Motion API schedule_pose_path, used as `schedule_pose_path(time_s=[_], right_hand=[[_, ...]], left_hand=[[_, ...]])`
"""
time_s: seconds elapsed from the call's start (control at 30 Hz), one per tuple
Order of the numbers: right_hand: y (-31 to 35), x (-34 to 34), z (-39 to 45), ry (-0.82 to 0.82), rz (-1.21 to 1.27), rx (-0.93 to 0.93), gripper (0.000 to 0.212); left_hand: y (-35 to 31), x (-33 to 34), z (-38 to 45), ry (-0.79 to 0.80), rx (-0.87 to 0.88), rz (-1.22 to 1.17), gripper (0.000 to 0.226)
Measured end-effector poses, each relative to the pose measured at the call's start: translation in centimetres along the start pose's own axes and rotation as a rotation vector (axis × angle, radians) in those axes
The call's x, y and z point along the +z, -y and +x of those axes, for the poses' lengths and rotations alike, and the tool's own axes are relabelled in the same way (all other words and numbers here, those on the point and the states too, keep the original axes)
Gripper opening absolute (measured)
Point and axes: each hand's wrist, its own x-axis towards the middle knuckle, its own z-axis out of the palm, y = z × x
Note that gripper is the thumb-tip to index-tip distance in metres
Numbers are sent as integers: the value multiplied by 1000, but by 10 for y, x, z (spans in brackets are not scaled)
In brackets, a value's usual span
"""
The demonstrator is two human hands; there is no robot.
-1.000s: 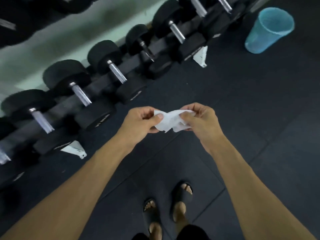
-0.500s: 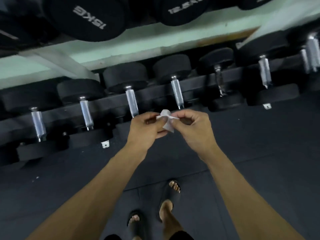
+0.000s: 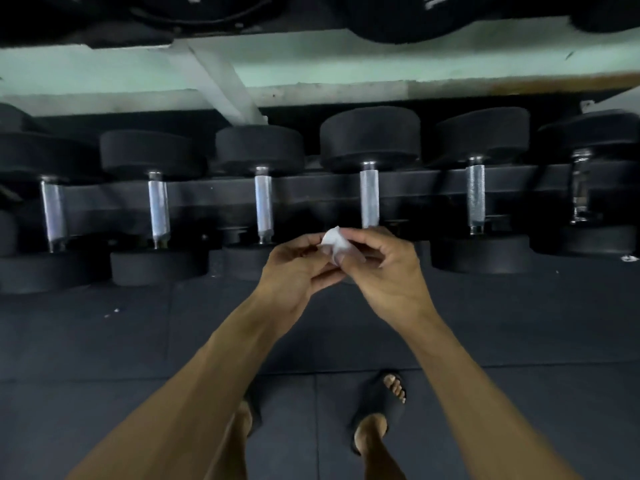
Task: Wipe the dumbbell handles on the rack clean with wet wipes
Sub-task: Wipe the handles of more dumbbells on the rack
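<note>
A small white wet wipe (image 3: 333, 241), bunched up, sits between my two hands. My left hand (image 3: 294, 271) and my right hand (image 3: 388, 271) both pinch it, held together in front of the low rack (image 3: 311, 192). Several black dumbbells lie in a row on that rack, their silver knurled handles pointing toward me. The handle (image 3: 369, 195) just beyond my hands is nearest, with another handle (image 3: 264, 202) to its left and one (image 3: 475, 195) to its right. My hands touch none of them.
An upper shelf of larger dumbbells (image 3: 398, 15) overhangs at the top. A white rack strut (image 3: 221, 84) slants down behind the lower row. Dark rubber floor mats (image 3: 138, 341) lie below, with my sandalled feet (image 3: 381, 407) on them.
I have turned to face the rack squarely and come closer. The wipe, spread between my hands a second ago, is now bunched small. The blue bin has left the view.
</note>
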Motion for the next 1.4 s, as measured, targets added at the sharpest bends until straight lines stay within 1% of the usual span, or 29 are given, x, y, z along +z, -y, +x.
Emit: schedule_pose_path(time_s=[0.1, 0.17, 0.23, 0.3, 0.33, 0.4, 0.43, 0.47, 0.5, 0.57, 0.63, 0.67, 0.73, 0.8, 0.9, 0.97, 1.03, 1.13, 1.23, 1.27, 1.3, 1.4], right_hand=[[0, 52, 3, -79, 43, 12, 26], [-2, 82, 8, -101, 56, 5, 24], [-4, 106, 14, -127, 37, 6, 22], [-9, 122, 26, -172, 16, 5, 19], [-13, 127, 34, -202, 9, 8, 17], [-22, 132, 51, -256, 19, 26, 16], [-29, 132, 62, -281, 31, 38, 16], [-37, 132, 73, -306, 37, 42, 18], [-44, 130, 85, -326, 35, 43, 20], [-61, 128, 109, -331, 22, 46, 18], [-76, 129, 131, -295, 7, 63, 16], [-83, 130, 141, -270, -7, 68, 18], [-92, 133, 159, -228, -30, 55, 23], [-95, 137, 179, -230, 3, 22, 23], [-88, 148, 204, -209, 80, -19, 17], [-86, 156, 216, -178, 87, -52, 17], [-88, 159, 222, -177, 66, -73, 12], [-95, 151, 210, -101, -3, -17, 7], [-107, 143, 185, 24, -78, 93, 4], [-107, 143, 182, 29, -74, 94, 3], [-104, 145, 184, -1, -46, 78, 5], [-87, 155, 207, -167, 113, 35, 13]], left_hand=[[-11, -50, 5, 18, -1, -3, 16], [-19, -79, 9, 10, -11, 44, 16], [-28, -101, 13, 6, -7, 154, 16], [-32, -119, 22, -27, 55, 308, 18], [-31, -130, 29, -78, 125, 426, 18], [-22, -149, 47, -263, 293, 727, 18], [-16, -157, 56, -359, 358, 858, 20], [-8, -161, 64, -423, 404, 947, 26], [2, -163, 74, -449, 419, 1006, 35], [22, -159, 92, -436, 362, 1085, 57], [40, -154, 107, -455, 321, 1111, 72], [47, -153, 112, -492, 357, 1109, 74], [56, -155, 118, -571, 479, 1073, 69], [59, -157, 120, -592, 559, 1046, 64], [58, -157, 122, -577, 595, 1032, 62], [58, -158, 121, -579, 594, 1029, 63], [60, -157, 121, -591, 574, 1056, 66], [62, -156, 120, -596, 541, 1069, 71], [61, -157, 121, -594, 572, 1033, 68], [61, -157, 121, -590, 578, 1029, 67], [61, -157, 122, -586, 581, 1028, 68], [63, -157, 122, -582, 580, 1028, 68]])
